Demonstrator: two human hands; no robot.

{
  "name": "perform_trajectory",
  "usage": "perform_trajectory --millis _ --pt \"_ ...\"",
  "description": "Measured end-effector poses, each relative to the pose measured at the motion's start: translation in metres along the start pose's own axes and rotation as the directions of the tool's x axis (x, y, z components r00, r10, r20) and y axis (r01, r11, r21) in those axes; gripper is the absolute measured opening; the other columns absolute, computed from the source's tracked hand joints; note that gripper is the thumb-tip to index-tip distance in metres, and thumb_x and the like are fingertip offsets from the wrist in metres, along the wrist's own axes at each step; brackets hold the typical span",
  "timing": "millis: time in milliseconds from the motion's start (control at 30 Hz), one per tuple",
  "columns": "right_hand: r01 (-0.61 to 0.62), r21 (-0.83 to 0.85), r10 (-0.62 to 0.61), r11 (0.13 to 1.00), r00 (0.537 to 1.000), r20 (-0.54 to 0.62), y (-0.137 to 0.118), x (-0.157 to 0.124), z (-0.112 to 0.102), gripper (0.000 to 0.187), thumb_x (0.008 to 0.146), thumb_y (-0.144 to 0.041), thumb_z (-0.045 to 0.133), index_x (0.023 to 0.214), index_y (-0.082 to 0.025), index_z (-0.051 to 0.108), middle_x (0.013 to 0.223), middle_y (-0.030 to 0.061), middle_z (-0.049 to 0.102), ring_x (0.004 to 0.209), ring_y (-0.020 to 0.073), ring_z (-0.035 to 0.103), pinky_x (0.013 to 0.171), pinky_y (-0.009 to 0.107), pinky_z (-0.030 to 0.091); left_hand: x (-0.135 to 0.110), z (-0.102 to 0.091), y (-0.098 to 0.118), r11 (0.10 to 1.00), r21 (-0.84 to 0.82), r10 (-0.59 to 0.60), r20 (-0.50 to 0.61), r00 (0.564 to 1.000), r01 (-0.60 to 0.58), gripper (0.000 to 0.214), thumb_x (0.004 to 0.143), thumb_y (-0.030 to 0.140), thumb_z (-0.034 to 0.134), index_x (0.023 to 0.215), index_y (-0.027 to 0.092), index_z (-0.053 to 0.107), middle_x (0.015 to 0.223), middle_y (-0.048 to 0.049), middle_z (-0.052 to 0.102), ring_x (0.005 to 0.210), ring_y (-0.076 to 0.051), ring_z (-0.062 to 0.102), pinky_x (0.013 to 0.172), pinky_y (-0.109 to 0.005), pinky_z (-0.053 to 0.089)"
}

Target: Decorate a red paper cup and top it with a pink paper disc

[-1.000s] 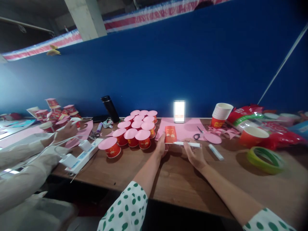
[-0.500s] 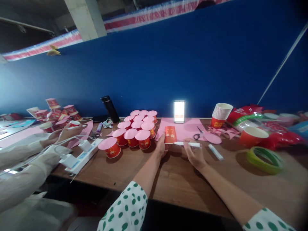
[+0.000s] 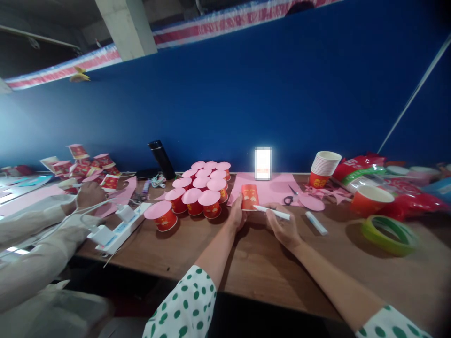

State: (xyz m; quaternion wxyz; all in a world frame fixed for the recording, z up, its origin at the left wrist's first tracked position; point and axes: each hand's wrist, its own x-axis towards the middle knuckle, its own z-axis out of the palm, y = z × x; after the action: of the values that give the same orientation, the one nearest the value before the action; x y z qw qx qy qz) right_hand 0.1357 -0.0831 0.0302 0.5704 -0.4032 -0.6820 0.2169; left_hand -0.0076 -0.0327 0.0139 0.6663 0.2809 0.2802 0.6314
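My left hand (image 3: 235, 213) grips the side of an upside-down red paper cup (image 3: 250, 196) that stands on a pink paper sheet (image 3: 271, 187). My right hand (image 3: 283, 226) is closed on a white pen (image 3: 272, 211), whose tip touches the foot of the cup. Left of the cup stands a cluster of several red cups capped with pink paper discs (image 3: 197, 190).
Scissors (image 3: 291, 196), a pink disc (image 3: 312, 202) and a white stick (image 3: 316, 222) lie to the right. A stack of cups (image 3: 323, 168), green tape roll (image 3: 387, 233) and red bags (image 3: 398, 185) sit further right. A power strip (image 3: 118, 228) and another person's hands (image 3: 88, 195) are at left.
The pen has tilted, its tip now down at the cup's base. The other person's hand at left has pulled back towards the cups there.
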Motion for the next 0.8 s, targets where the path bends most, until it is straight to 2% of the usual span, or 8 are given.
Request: perform_trajectory --millis 167,333,500,800 --pt "0.011 -0.002 -0.011 1.000 0.999 -0.043 0.0029 0.0002 0.0005 0.019 0.086 -0.030 0.049 0.087 -0.017 0.063 0.073 0.0030 0.063 0.061 0.0136 0.055 0.057 0.024 0.044 0.0010 -0.0025 -0.0014 1.000 0.010 0.007 0.039 0.999 -0.007 0.031 0.084 0.041 0.056 0.091 0.012 0.064 0.082 -0.0079 0.071 0.084 -0.019 0.067 0.078 -0.028 0.051" --pt "-0.011 0.022 0.011 1.000 1.000 0.020 0.0009 -0.0005 0.0011 0.019 0.086 -0.030 0.050 0.083 -0.016 0.062 0.064 0.0007 0.058 0.054 0.0122 0.050 0.052 0.024 0.041 -0.0003 -0.0004 0.0003 1.000 0.008 0.006 0.022 1.000 -0.006 0.031 0.084 0.042 0.055 0.088 0.013 0.063 0.084 -0.0082 0.071 0.087 -0.020 0.067 0.082 -0.029 0.051" --pt "0.021 -0.001 -0.021 1.000 1.000 -0.013 0.0040 -0.0009 0.0011 0.019 0.086 -0.030 0.050 0.088 -0.016 0.063 0.073 0.0030 0.062 0.064 0.0143 0.056 0.061 0.025 0.045 0.0015 -0.0020 -0.0009 1.000 0.000 0.018 0.037 0.999 -0.018 0.033 0.084 0.042 0.054 0.094 0.012 0.063 0.089 -0.0089 0.071 0.092 -0.020 0.066 0.085 -0.030 0.050" --pt "0.026 -0.009 -0.026 1.000 0.999 0.025 0.0052 -0.0013 0.0011 0.021 0.088 -0.031 0.048 0.091 -0.017 0.063 0.072 0.0023 0.062 0.061 0.0135 0.055 0.058 0.025 0.044 0.0030 -0.0034 -0.0025 1.000 -0.002 0.019 0.046 0.999 -0.019 0.031 0.082 0.043 0.057 0.090 0.013 0.063 0.089 -0.0088 0.071 0.094 -0.021 0.065 0.087 -0.031 0.049"
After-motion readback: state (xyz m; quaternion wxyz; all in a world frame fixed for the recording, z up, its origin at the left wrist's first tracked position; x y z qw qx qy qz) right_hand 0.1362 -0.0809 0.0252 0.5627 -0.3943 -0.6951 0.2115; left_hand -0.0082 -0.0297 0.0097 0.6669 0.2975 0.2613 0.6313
